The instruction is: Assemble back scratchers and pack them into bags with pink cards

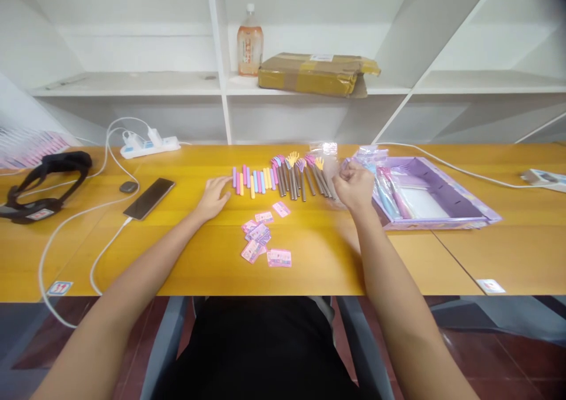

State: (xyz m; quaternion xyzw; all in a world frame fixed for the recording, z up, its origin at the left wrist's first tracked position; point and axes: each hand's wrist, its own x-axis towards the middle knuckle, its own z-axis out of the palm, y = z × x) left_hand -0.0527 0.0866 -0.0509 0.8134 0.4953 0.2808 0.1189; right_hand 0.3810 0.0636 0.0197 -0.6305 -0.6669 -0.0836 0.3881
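Head view: your left hand lies loosely open beside coloured tubes toward the bench's far edge; your right hand curls beside the purple box, its pinch hidden. Keep that wrist clear of the back scratchers.

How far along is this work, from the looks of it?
Looks done: the plastic-wrapped pieces in the purple box. In hand: the right hand looks closed, contents unclear; the left hand lies open. Apparently left: coloured tubes, hand-topped rods and pink cards, all loose.
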